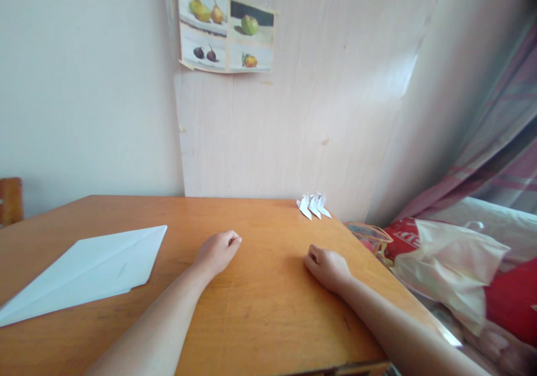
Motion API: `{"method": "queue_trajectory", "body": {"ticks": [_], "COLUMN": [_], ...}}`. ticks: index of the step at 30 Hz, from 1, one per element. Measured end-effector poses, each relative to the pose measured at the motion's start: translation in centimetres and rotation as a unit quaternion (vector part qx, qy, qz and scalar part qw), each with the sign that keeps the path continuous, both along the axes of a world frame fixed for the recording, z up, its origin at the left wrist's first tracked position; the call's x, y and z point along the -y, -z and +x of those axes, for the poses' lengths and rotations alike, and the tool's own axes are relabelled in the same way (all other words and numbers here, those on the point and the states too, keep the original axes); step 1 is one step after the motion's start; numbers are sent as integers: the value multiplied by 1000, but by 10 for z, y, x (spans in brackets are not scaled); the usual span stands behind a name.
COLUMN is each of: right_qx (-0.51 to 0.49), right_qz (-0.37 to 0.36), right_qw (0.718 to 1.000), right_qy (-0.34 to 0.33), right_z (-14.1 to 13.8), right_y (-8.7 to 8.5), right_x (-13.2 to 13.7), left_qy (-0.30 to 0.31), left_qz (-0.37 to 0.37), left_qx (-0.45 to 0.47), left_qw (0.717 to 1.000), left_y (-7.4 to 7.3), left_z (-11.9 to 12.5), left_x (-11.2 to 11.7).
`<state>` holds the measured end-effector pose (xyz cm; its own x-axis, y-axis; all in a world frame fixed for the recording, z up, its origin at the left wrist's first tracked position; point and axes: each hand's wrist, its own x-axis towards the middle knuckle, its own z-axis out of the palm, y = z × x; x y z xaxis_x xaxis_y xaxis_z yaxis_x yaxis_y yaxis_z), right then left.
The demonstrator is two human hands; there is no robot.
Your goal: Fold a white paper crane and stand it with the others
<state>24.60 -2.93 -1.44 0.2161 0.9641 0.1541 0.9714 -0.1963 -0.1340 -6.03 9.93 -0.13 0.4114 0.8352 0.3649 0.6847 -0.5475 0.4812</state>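
My left hand point(218, 250) rests on the wooden table point(260, 320), curled into a loose fist with nothing showing in it. Across from it, my right hand point(327, 265) is also closed in a fist on the tabletop, and no object shows in its fingers. To the left of my left arm lies a large white sheet of folded paper point(104, 258) with a crease along it, apart from the hand. Beyond my right hand, near the table's far right corner, stand small white folded-paper figures point(314, 205) in a row. Neither hand touches any paper.
Behind the table is a pale wall panel point(268, 141) with a print of fruit paintings point(226, 32) taped on it. Past the right edge sit red and white bags point(453, 258) below a curtain point(482, 135). A wooden chair back point(11, 200) shows at far left.
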Motion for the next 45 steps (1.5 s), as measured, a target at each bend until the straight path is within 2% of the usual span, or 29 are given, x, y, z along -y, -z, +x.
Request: {"method": "queue_trajectory", "body": {"ticks": [17, 36, 41, 45], "right_qx": [-7, -28, -46, -77], "right_qz": [6, 12, 15, 1], "right_qw": [1000, 1000, 999, 995], "right_qy": [-1, -7, -19, -62], "right_z": [1, 1, 2, 15], "right_y": [2, 4, 6, 2], "right_x": [-2, -3, -2, -9], "left_qy": [6, 46, 53, 53], "left_qz": [-8, -14, -10, -19], "left_qx": [-10, -21, -18, -16], "left_qw": [1000, 999, 998, 998], "left_y": [-2, 12, 16, 19], "left_z": [3, 9, 10, 8], "left_x": [3, 2, 2, 1]}}
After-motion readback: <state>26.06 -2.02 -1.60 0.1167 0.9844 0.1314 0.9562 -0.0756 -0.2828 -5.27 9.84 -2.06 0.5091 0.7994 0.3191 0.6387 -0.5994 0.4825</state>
